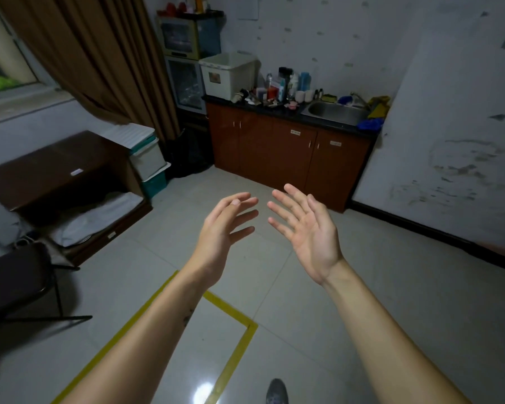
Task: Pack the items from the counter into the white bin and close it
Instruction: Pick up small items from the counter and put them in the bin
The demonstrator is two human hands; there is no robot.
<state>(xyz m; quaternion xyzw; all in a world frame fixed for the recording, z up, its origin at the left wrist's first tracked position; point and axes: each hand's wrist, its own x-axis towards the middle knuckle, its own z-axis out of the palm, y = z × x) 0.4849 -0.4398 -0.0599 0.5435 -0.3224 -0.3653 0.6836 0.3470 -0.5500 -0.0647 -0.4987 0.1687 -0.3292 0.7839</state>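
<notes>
A white bin (231, 77) stands open at the left end of a dark counter (283, 113) across the room, its lid raised behind it. Beside it lies a cluster of several bottles, jars and small items (280, 88). My left hand (225, 228) and my right hand (303, 225) are held out over the tiled floor, well short of the counter. Both have spread, straight fingers and hold nothing.
A steel sink (334, 112) sits at the counter's right end with blue and yellow cloths around it. Red-brown cabinets (274, 150) stand below. A dark desk (53, 170) and black chair (18, 281) are on the left. Yellow tape (231, 313) marks the floor.
</notes>
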